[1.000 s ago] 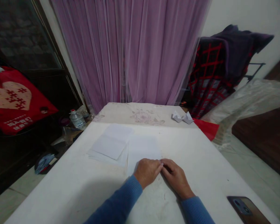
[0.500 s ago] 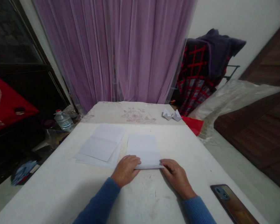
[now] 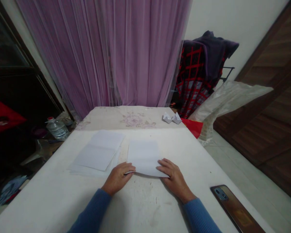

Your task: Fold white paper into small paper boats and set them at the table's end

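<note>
A white sheet of paper lies in front of me, its near edge slightly raised off the table. My left hand pinches the near left corner between thumb and fingers. At the near right corner, my right hand has its fingers on top of the sheet, while its thumb is hidden, seemingly under the edge. To the left is a loose stack of white paper, its sheets fanned a little apart. Two small folded paper boats stand at the far right of the table.
A phone lies face down near the right edge of the white table. Beyond the left edge is a clear water bottle. Purple curtains hang behind the table, and a plastic sheet drapes at the right.
My hands have spread to the sheet's near corners, with the right fingers now over its top. The near edge, earlier a narrow folded strip, now bows. The view has turned slightly right.
</note>
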The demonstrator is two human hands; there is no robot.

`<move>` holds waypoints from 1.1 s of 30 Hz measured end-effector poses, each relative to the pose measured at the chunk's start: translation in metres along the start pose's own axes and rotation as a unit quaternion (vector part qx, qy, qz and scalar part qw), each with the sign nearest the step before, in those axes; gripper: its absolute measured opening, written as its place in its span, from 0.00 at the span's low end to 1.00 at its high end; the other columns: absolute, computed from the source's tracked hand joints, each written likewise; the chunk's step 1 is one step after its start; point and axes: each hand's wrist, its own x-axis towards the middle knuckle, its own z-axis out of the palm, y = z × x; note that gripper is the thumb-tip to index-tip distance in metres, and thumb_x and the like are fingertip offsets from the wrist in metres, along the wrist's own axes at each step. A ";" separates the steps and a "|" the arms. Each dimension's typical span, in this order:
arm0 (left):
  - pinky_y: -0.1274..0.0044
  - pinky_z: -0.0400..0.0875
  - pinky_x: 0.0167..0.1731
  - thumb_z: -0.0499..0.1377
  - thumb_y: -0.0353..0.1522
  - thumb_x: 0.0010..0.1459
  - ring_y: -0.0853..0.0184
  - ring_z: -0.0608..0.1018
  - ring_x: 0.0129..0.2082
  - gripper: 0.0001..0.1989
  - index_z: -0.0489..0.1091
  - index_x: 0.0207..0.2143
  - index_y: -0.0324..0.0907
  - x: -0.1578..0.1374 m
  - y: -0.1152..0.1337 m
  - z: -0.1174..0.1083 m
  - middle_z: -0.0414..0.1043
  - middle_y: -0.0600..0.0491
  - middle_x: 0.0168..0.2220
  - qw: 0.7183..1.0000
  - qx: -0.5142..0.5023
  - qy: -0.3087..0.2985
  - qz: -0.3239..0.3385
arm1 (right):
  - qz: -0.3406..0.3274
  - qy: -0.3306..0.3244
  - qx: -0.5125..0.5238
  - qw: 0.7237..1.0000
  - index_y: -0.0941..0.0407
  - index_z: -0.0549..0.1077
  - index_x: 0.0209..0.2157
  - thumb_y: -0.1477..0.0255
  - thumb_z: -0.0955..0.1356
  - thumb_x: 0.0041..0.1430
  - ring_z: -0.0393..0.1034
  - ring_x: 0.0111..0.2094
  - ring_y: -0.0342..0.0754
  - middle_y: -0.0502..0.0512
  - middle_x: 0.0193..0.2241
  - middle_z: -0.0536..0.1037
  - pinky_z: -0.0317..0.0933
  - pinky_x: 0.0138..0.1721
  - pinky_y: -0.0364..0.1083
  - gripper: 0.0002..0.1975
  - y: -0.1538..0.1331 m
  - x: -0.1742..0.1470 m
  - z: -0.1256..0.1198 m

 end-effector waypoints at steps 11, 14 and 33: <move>0.78 0.72 0.36 0.54 0.37 0.59 0.67 0.79 0.32 0.13 0.77 0.35 0.43 0.035 0.032 0.005 0.80 0.55 0.31 0.985 -0.111 0.000 -0.132 | 0.160 -0.116 0.134 0.971 0.55 0.80 0.31 0.65 0.65 0.58 0.75 0.32 0.49 0.52 0.28 0.80 0.67 0.35 0.45 0.12 -0.002 0.021 -0.035; 0.78 0.72 0.35 0.54 0.42 0.59 0.65 0.79 0.34 0.17 0.76 0.36 0.41 0.049 0.028 0.010 0.80 0.54 0.32 0.966 -0.170 0.068 -0.184 | 0.217 -0.085 0.210 0.949 0.58 0.77 0.26 0.61 0.66 0.56 0.69 0.25 0.46 0.50 0.21 0.75 0.62 0.27 0.43 0.16 -0.002 0.036 -0.028; 0.74 0.74 0.40 0.57 0.36 0.57 0.60 0.82 0.39 0.22 0.68 0.54 0.45 0.033 0.015 0.036 0.80 0.50 0.42 0.975 0.016 0.042 -0.217 | 0.274 0.058 -0.047 0.959 0.54 0.72 0.26 0.56 0.58 0.64 0.66 0.21 0.47 0.51 0.18 0.72 0.52 0.22 0.42 0.22 -0.025 0.019 0.001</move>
